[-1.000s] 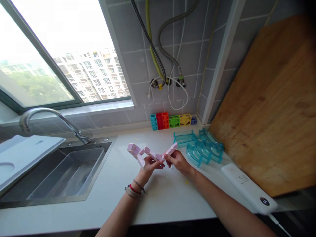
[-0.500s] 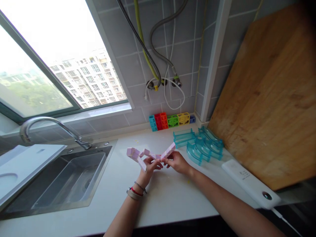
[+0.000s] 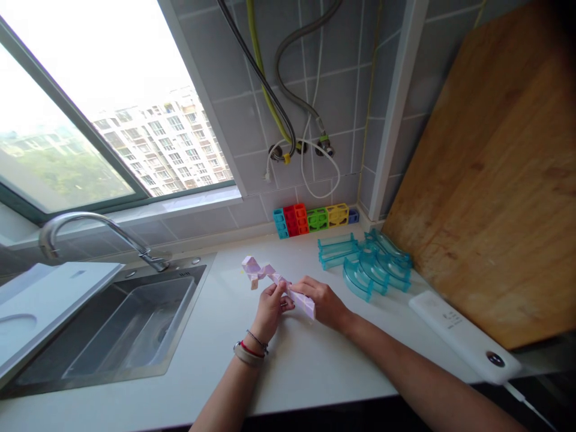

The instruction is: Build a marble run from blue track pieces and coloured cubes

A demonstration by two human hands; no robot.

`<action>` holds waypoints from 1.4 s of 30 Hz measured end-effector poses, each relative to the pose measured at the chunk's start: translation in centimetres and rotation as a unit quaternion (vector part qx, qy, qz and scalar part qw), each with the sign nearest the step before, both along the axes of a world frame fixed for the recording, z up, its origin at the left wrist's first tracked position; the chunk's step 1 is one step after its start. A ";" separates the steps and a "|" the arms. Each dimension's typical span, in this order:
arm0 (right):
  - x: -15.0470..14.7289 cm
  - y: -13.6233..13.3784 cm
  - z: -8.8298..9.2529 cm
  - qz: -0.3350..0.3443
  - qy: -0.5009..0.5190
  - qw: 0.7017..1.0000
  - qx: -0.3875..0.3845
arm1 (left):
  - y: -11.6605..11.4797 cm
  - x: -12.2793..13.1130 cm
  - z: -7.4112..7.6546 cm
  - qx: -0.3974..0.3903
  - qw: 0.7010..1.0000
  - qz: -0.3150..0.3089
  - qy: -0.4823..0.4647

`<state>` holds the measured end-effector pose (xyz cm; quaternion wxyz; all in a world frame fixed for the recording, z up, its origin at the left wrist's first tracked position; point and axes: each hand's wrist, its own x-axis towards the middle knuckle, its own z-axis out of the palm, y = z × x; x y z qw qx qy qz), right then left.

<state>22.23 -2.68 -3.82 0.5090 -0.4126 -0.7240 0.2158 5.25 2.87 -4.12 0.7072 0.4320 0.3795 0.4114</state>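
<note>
Lilac jointed chain (image 3: pixel 278 279) sits between the two hands, over the white desk (image 3: pixel 207 360), and here's the line that matters: its long axis slants from far left down to near right, running across both sets of fingers! Left hand (image 3: pixel 268 309) pinches thumb and fingers together near the middle; right hand (image 3: pixel 324 303), nearer the straight end, has its fingers clamped over that stretch from above. Past the left fingers the far end bends in blocky zigzags, free of either hand; whether it touches the desk, one cannot tell. On to the lettering: the white device (image 3: pixel 468 340) at the right carries small grey print, too tiny to read, plus pale marks on a dark oval (image 3: pixel 495 359). No brand is legible on the chain, the teal pieces (image 3: pixel 377 276) or the coloured blocks (image 3: pixel 316 212) against the wall (image 3: pixel 337 96).
</note>
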 end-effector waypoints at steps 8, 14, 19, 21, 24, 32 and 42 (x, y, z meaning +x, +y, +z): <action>0.7 0.4 0.8 0.205 0.311 0.835 -0.404 | 0.0 -0.4 0.6 0.156 0.987 0.029 0.026; 1.0 0.1 0.5 0.219 0.237 0.870 -0.372 | -0.3 -0.2 0.8 0.151 0.987 -0.010 0.048; 0.8 0.2 0.5 0.070 0.063 0.974 -0.205 | -0.3 -0.4 0.5 0.139 0.988 0.000 0.068; 0.8 0.2 0.7 0.013 -0.018 0.992 -0.123 | -0.4 -0.4 0.6 0.118 0.991 -0.009 0.054; 0.7 0.1 0.8 -0.016 -0.065 0.995 -0.075 | -0.6 -0.2 0.9 0.082 0.996 -0.009 0.031; 0.2 0.0 0.2 0.007 0.033 0.983 -0.180 | -0.6 -0.2 0.7 0.036 0.998 -0.059 0.004; 0.3 -0.4 1.4 0.032 0.060 0.979 -0.190 | -0.5 -0.9 0.7 -0.021 0.993 -0.060 -0.104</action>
